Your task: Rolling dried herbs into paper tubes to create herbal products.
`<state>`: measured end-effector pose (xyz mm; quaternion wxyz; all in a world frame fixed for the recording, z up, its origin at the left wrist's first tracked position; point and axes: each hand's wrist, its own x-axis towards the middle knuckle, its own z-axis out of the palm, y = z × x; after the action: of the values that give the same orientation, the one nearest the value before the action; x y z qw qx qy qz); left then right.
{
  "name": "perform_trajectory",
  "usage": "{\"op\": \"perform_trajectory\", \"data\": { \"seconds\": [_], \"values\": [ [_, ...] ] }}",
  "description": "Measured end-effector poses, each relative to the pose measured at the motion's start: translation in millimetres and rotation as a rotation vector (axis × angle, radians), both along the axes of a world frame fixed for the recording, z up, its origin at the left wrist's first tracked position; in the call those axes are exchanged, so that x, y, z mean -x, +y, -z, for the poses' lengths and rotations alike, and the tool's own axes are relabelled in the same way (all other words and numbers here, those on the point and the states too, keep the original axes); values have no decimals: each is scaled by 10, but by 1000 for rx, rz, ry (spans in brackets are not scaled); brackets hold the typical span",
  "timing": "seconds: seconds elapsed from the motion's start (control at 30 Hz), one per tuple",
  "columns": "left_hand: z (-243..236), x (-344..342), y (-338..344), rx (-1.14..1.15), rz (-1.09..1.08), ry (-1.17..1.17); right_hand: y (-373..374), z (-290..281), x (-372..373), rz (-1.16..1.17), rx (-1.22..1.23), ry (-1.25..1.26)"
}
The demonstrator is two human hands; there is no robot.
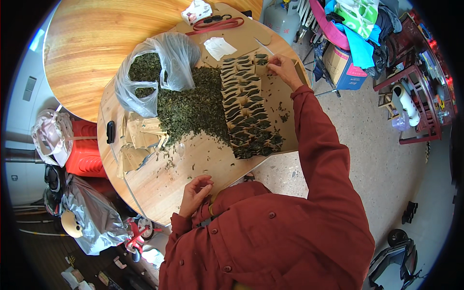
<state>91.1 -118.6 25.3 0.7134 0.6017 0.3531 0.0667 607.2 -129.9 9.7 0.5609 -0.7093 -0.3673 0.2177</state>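
My right hand (284,68) reaches far across the round wooden table (212,159) and pinches a small brown paper pouch (261,60) at the top of several overlapping rows of filled pouches (246,116). A heap of loose dried green leaves (193,108) lies left of the rows. My left hand (195,193) rests curled at the table's near edge, close to my chest; whether it holds something I cannot tell. A stack of flat empty pouches (137,140) lies left of the heap.
A clear plastic bag (154,72) of leaves lies open at the back. A second round table (106,43) stands behind. A black phone (110,131), red strap (212,24) and white paper (218,47) lie about. Boxes, bags and a gas cylinder (282,19) stand on the right.
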Motion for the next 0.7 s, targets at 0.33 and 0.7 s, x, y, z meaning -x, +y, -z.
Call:
{"op": "perform_trajectory", "data": {
  "seconds": [0.33,0.7],
  "values": [
    [7,19,20,7,4,-10,-13,8,19,50,2,-69],
    [19,50,29,10,-4,-12,-20,7,53,57,40,-59]
  ]
}}
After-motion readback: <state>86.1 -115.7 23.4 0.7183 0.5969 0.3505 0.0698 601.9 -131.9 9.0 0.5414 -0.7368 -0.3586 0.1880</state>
